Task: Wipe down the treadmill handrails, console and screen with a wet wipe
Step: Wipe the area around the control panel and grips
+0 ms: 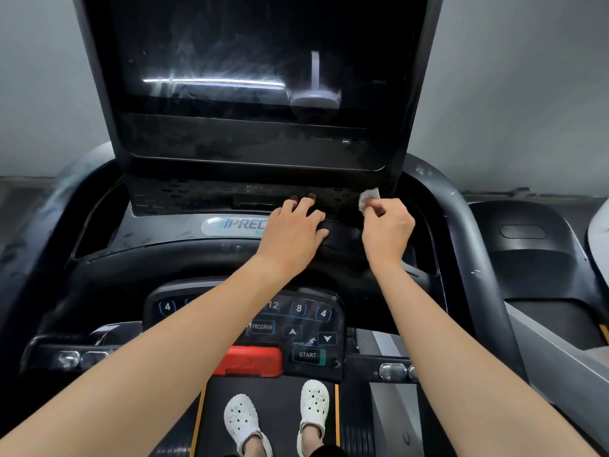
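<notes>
The treadmill's dark screen (pixel 230 61) rises ahead, with streaks on its glass. Below it lies the black console (pixel 158 232) with a logo badge. My right hand (pixel 387 230) pinches a small crumpled white wet wipe (pixel 368 198) against the slotted panel at the screen's lower right corner. My left hand (pixel 293 229) rests flat on the console just left of it, fingers straight and touching the slotted panel. Grey handrails curve down on the left (pixel 43 206) and right (pixel 474 245).
A button panel (pixel 296 324) with PROGRAM, START and a red stop bar (pixel 248 361) sits under my forearms. My feet in white clogs (pixel 244 423) stand on the belt. Another treadmill (pixel 540 252) is at the right. A grey wall is behind.
</notes>
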